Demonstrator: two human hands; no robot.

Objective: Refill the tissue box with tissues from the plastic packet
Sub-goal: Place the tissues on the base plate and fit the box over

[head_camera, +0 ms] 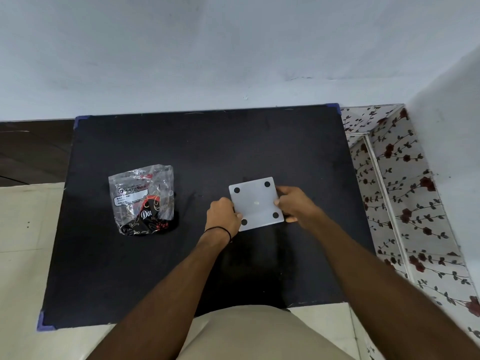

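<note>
A white square tissue box (255, 203) lies upside down on the black table (207, 152), its flat base facing up with a black round foot at each corner. My left hand (223, 216) grips its left edge and my right hand (294, 202) grips its right edge. The clear plastic packet (141, 198), with black and red printing, lies crumpled on the table to the left, apart from both hands. I cannot tell whether tissues are inside it.
The black table has blue corner caps (335, 107) and stands against a pale wall (233, 48). A floral-patterned surface (405, 190) runs along its right side. Pale floor tiles (23, 242) lie to the left.
</note>
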